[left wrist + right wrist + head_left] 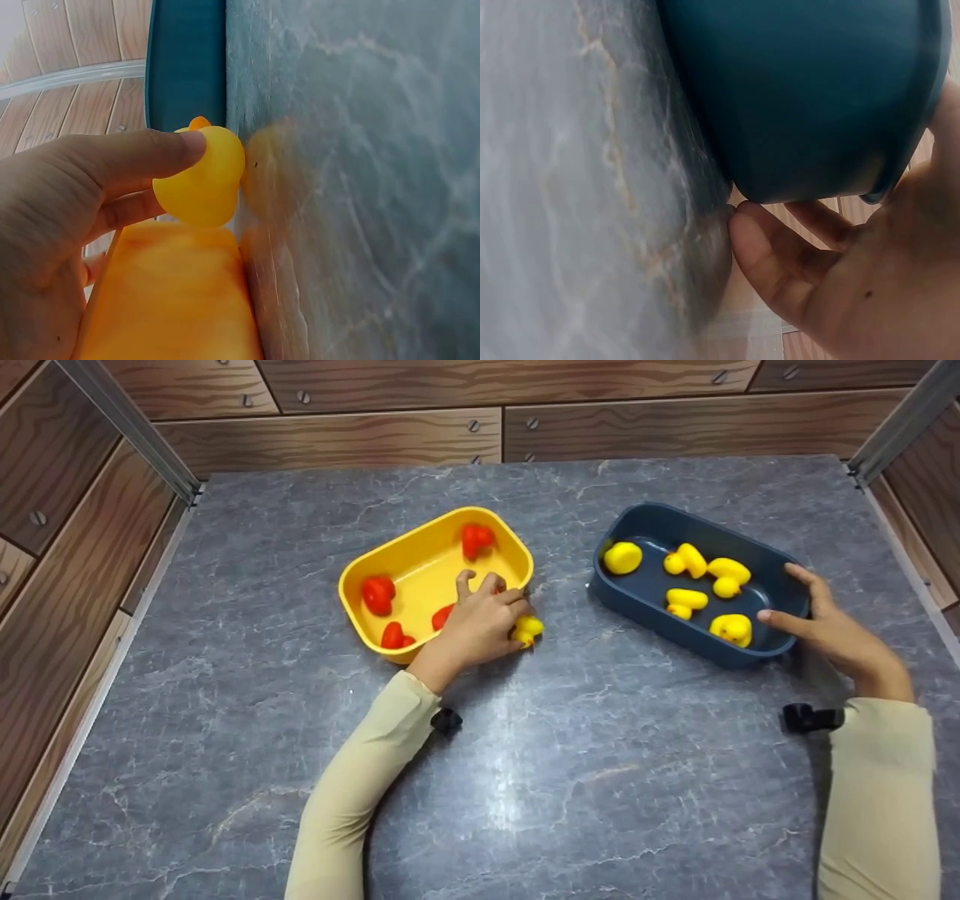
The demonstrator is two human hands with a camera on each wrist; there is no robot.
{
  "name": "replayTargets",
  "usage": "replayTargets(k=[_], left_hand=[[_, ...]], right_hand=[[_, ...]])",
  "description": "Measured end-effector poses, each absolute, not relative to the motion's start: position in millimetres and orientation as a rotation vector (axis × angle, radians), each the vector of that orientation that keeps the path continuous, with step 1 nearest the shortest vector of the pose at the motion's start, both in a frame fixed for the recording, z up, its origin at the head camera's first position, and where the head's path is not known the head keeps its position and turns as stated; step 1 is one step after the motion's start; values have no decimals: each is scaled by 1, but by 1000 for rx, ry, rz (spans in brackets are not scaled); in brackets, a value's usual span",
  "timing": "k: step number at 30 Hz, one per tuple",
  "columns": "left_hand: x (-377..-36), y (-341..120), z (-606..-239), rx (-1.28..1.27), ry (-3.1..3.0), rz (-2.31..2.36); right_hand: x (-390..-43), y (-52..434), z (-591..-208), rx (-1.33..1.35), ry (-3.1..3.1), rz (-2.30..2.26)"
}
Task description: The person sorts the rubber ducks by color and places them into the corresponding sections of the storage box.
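My left hand (484, 622) reaches across the front right corner of the yellow bin (401, 544). Between its thumb and fingers it pinches a yellow rubber duck (202, 184), just outside that bin and close to the tabletop. Red rubber ducks (379, 595) lie inside the yellow bin, some partly hidden by the hand. At the right end of the dark blue bin (652, 607), my right hand (844, 626) grips the rim, its thumb over the edge. Several yellow rubber ducks (686, 560) lie scattered in the blue bin. The right wrist view shows fingers (754, 236) low against its outer wall.
Both bins stand on a grey marble-patterned table (570, 780), a gap of tabletop between them. Wood-patterned panels (390, 435) enclose the back and sides. A small black device sits at each wrist.
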State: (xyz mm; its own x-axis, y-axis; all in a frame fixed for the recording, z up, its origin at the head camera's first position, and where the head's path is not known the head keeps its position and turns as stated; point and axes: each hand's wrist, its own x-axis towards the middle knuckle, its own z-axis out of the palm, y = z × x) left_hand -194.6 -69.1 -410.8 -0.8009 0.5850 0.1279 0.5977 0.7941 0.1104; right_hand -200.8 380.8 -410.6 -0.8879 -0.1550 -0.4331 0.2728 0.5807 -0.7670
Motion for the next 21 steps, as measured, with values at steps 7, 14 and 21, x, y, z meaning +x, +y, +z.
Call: replayTargets(k=[7, 14, 21], left_hand=[[-194, -68, -412, -975, -2876, -139], [-195, -69, -414, -987, -2866, -148], [-197, -73, -412, -968, -2853, -351]], right_hand=[[-200, 380, -410, 90, 2357, -1257], [-200, 381, -411, 78, 2364, -1261], [-201, 380, -411, 70, 2370, -1246]])
